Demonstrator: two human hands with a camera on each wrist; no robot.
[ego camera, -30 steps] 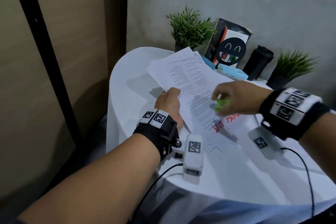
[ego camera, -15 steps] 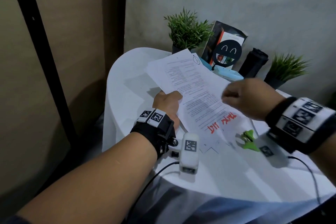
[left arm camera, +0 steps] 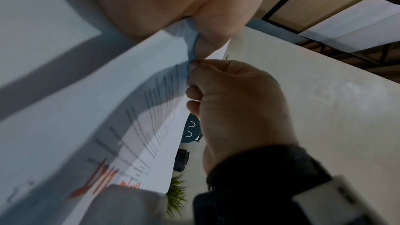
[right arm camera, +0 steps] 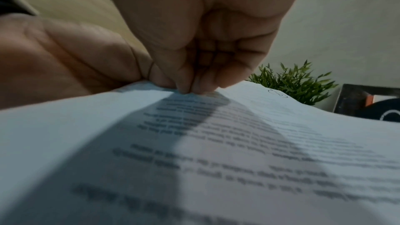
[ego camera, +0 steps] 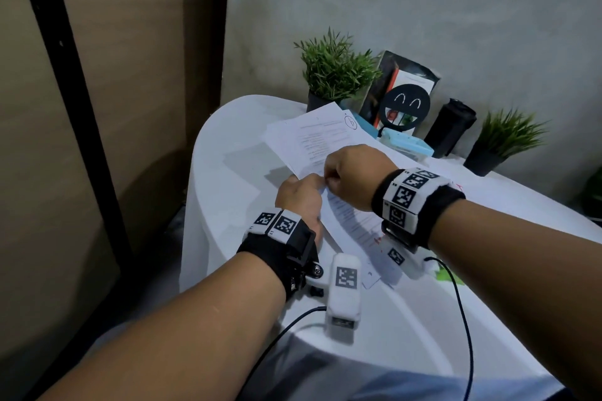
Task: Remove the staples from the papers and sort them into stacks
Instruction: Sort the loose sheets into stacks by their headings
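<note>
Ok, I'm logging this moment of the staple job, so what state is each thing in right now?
Papers: lifted at the near edge, held by both hands.
Left hand: grips the papers' edge.
Right hand: fingertips pinch that same edge, beside the left hand.
Green staple remover: lying on the table, not held.
Black tumbler: upright, lid on.

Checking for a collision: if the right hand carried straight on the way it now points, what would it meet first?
Probably the left hand: the right hand points leftward, its fingertips pinching the papers right beside the left thumb. They look nearly touching already, though depth is unclear.
</note>
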